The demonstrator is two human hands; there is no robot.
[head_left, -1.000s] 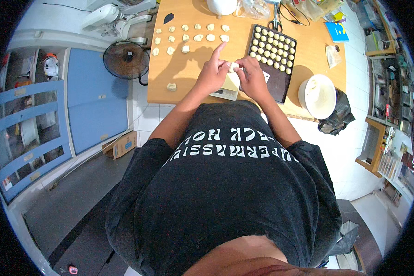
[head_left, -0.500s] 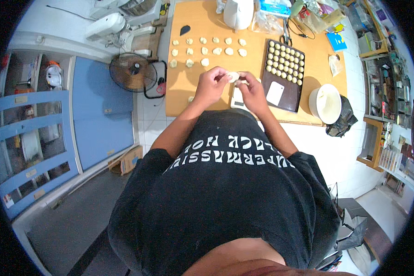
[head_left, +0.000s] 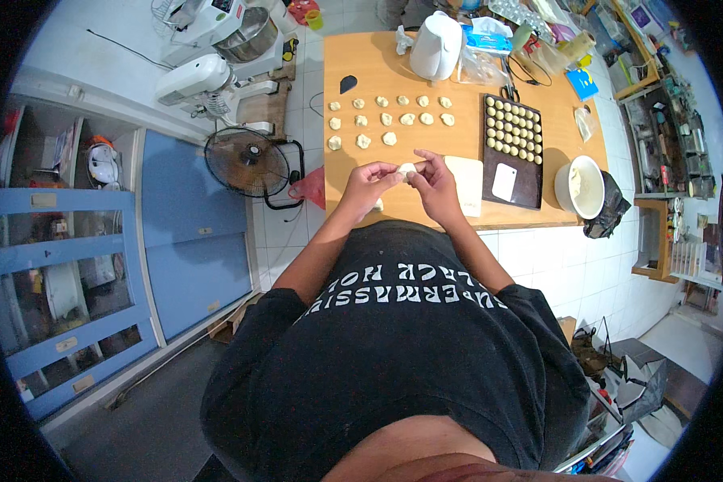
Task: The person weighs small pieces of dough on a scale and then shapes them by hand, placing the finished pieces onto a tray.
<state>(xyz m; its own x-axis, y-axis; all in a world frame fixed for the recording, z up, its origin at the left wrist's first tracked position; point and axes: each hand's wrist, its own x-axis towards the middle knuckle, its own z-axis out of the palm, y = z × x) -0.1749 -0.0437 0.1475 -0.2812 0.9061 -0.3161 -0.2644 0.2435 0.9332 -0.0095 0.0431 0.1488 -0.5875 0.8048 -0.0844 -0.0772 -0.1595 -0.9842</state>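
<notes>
Between the fingertips of both my hands is a small pale dough piece (head_left: 407, 169), just over the near part of the wooden table. My left hand (head_left: 368, 191) pinches it from the left, thumb and forefinger on its edge. From the other side my right hand (head_left: 438, 191) grips it, thumb against the front. Beyond the left hand, several rough dough lumps (head_left: 361, 120) lie in rows. Another lump (head_left: 378, 206) sits by the table's near edge, partly hidden by my left hand. A whitish flat board (head_left: 467, 186) lies beside my right hand.
To the right, a dark tray (head_left: 525, 191) carries rows of smooth round dough balls (head_left: 512, 128) and a white scraper-like card (head_left: 504, 182). A white bowl (head_left: 565, 193) stands at the table's right edge. Farther back are a white kettle-like jug (head_left: 435, 50), scissors (head_left: 508, 90) and a dark flat piece (head_left: 348, 83).
The whole view has shifted, with the table now lower and farther right. My fingers have drawn closer around the dough piece, and more of the whitish board shows beside my right hand.
</notes>
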